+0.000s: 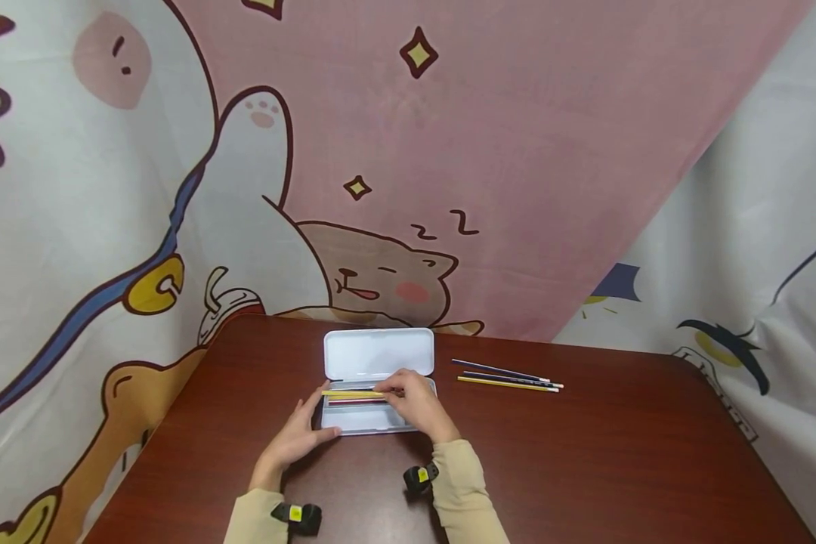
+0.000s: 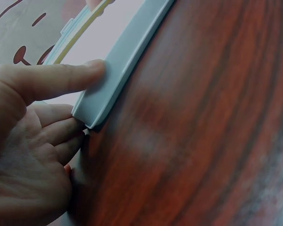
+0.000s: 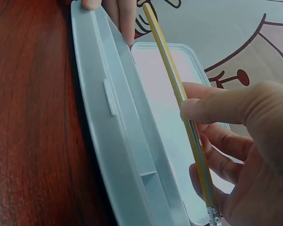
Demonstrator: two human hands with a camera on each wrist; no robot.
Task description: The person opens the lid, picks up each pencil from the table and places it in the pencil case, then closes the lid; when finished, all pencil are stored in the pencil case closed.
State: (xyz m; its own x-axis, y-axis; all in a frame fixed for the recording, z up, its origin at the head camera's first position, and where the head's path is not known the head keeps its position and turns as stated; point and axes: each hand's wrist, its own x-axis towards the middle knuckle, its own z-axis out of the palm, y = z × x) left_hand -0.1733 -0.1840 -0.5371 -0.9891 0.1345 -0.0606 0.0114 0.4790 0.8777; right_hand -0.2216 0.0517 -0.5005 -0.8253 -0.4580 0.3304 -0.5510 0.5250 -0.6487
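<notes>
A white pencil case [image 1: 363, 421] lies on the table with its lid [image 1: 378, 353] raised at the back. At the case's left end, my left hand [image 1: 299, 437] holds the corner, its thumb [image 2: 92, 70] on the front edge and its fingers at the side. Over the case, my right hand [image 1: 418, 404] pinches a yellow pencil [image 3: 167, 61] near its ferrule end, between thumb and fingers. The pencil runs lengthwise along the case, tip to the left. Below it, in the head view, reddish and pale pencils [image 1: 357, 403] show inside the case.
To the right of the case lie two dark blue pencils [image 1: 496, 368] and another yellow pencil [image 1: 506, 384] on the brown table [image 1: 585, 453]. Behind the table hangs a cartoon-printed cloth [image 1: 517, 151].
</notes>
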